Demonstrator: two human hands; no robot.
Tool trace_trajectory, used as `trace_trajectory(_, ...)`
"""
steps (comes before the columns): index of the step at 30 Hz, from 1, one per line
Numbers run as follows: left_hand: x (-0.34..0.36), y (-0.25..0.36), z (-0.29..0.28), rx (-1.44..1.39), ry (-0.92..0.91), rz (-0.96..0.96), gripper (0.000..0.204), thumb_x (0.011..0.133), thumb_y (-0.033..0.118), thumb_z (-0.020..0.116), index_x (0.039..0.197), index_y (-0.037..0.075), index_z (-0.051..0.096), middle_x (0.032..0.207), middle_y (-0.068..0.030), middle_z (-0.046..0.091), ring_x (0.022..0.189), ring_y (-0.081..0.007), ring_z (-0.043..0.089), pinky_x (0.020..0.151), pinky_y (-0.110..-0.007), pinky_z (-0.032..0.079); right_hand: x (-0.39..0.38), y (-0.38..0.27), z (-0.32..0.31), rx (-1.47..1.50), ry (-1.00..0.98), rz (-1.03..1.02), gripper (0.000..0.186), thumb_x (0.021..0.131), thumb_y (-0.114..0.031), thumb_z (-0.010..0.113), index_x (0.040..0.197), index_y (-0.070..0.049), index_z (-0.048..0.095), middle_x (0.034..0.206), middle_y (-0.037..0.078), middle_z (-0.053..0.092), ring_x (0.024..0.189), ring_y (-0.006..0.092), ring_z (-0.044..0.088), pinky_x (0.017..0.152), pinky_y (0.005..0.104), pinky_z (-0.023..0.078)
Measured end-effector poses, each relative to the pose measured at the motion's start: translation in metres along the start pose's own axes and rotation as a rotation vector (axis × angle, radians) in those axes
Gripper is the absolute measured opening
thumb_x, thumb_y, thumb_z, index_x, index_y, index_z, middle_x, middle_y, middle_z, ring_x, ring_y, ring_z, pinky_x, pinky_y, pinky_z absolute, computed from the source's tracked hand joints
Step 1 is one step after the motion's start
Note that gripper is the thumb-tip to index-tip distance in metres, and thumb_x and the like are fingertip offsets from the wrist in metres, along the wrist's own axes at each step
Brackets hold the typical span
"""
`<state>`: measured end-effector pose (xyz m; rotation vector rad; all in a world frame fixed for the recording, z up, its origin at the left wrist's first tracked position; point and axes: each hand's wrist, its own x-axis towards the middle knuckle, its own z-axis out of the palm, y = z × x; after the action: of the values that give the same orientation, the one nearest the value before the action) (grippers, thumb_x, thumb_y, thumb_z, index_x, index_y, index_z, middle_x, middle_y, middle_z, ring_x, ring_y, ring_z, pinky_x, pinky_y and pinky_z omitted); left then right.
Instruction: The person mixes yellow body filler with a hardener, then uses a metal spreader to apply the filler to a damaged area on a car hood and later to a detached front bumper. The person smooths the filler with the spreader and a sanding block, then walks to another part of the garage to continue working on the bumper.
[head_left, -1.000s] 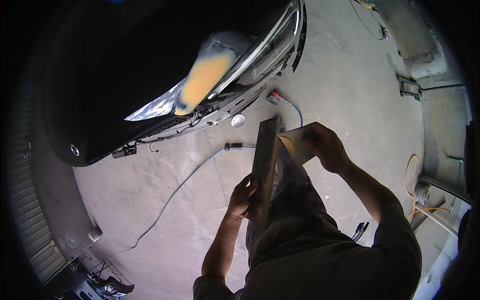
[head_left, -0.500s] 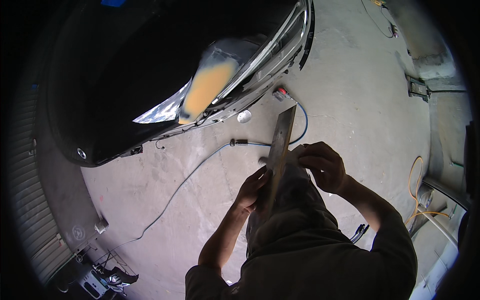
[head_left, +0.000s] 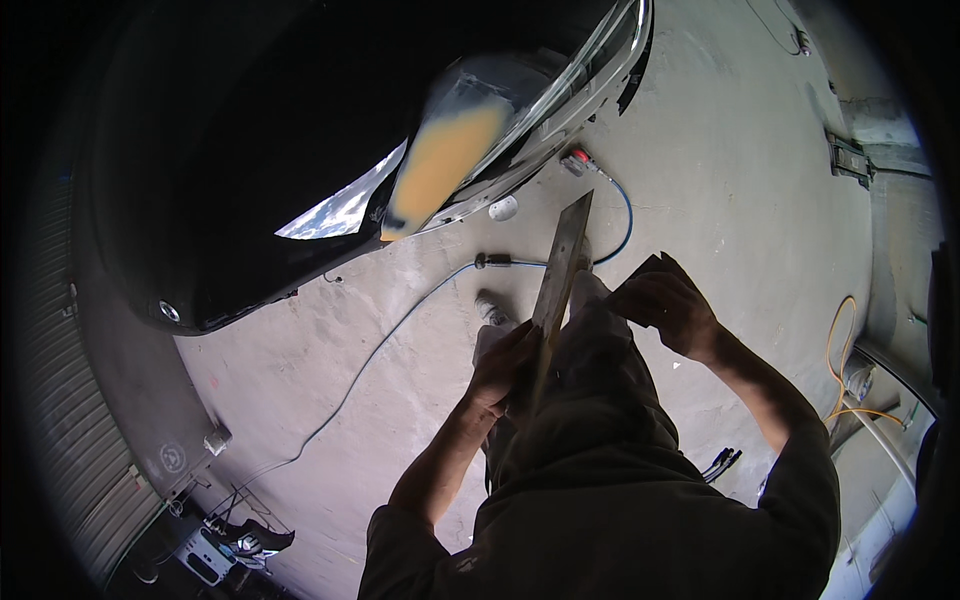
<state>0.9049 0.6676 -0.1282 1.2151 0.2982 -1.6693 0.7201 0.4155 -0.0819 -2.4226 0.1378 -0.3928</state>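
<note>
My left hand (head_left: 503,370) is closed around the lower part of a long, narrow, flat board (head_left: 563,255) with a greyish face, which slants up in front of my legs. To the right of the board, my right hand (head_left: 665,310) is closed on a dark flat piece (head_left: 672,265) with angular edges; its exact kind is hard to make out in the shadow. The two hands are apart. Ahead stands a black car (head_left: 250,130), with a tan-orange patch (head_left: 448,150) ringed by grey on its body.
A blue hose (head_left: 385,340) with a dark coupling (head_left: 493,261) runs over the concrete floor to a red-and-grey tool (head_left: 578,160). Near it lies a white disc (head_left: 503,208). An orange hose (head_left: 835,350) is at right; a ribbed shutter (head_left: 60,380) lines the left.
My right hand has drawn away from the board, and the dark flat piece in it now shows. The view has shifted slightly, and my left shoe has come into sight.
</note>
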Motion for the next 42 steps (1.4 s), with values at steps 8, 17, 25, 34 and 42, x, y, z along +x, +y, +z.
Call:
trace_trajectory(8, -0.013, 0.011, -0.118, 0.064, -0.03, -0.186, 0.037, 0.11, 0.026, 0.054, 0.138, 0.002, 0.059, 0.106, -0.001, 0.067, 0.09, -0.0069, 0.062, 0.08, -0.024, 0.052, 0.088, -0.055, 0.096, -0.495, 0.346, -0.12, 0.037, 0.088, -0.023, 0.067, 0.124, -0.025, 0.077, 0.13, -0.002, 0.069, 0.117, 0.0195, 0.062, 0.098, 0.0386, 0.044)
trace_trajectory(17, -0.06, 0.039, -0.209, 0.26, 0.088, -0.178, 0.051, 0.108, 0.026, 0.059, 0.151, 0.001, 0.049, 0.137, -0.0091, 0.064, 0.121, -0.0162, 0.062, 0.101, -0.03, 0.05, 0.176, -0.056, 0.143, -0.641, 0.614, -0.189, 0.038, 0.087, -0.027, 0.067, 0.123, -0.031, 0.077, 0.132, -0.012, 0.067, 0.118, 0.0145, 0.058, 0.098, 0.0395, 0.037)
trace_trajectory(25, -0.053, 0.042, -0.22, 0.257, 0.082, -0.17, 0.037, 0.106, 0.031, 0.061, 0.135, 0.008, 0.059, 0.072, 0.0037, 0.053, 0.051, -0.0102, 0.049, 0.053, -0.03, 0.044, 0.141, -0.072, 0.176, -0.574, 0.481, -0.031, 0.041, 0.087, -0.027, 0.065, 0.126, -0.031, 0.075, 0.13, -0.01, 0.066, 0.116, 0.0125, 0.057, 0.091, 0.0417, 0.035)
trace_trajectory(34, -0.056, 0.044, -0.218, 0.062, -0.284, -0.028, 0.043, 0.104, 0.034, 0.061, 0.134, 0.004, 0.056, 0.08, -0.0008, 0.059, 0.061, -0.0139, 0.054, 0.059, -0.03, 0.043, 0.058, -0.147, 0.236, -0.148, 0.385, 0.036, 0.037, 0.09, -0.03, 0.062, 0.123, -0.023, 0.077, 0.129, -0.001, 0.068, 0.111, 0.0189, 0.059, 0.091, 0.0404, 0.043)
trace_trajectory(42, -0.065, 0.039, -0.225, -0.007, -0.177, -0.115, 0.061, 0.107, 0.029, 0.057, 0.159, 0.004, 0.037, 0.07, 0.0037, 0.047, 0.055, -0.0072, 0.047, 0.059, -0.026, 0.041, 0.048, -0.108, 0.205, -0.384, 0.341, 0.203, 0.04, 0.084, -0.024, 0.065, 0.122, -0.024, 0.078, 0.124, -0.004, 0.069, 0.11, 0.0179, 0.061, 0.094, 0.0375, 0.043)
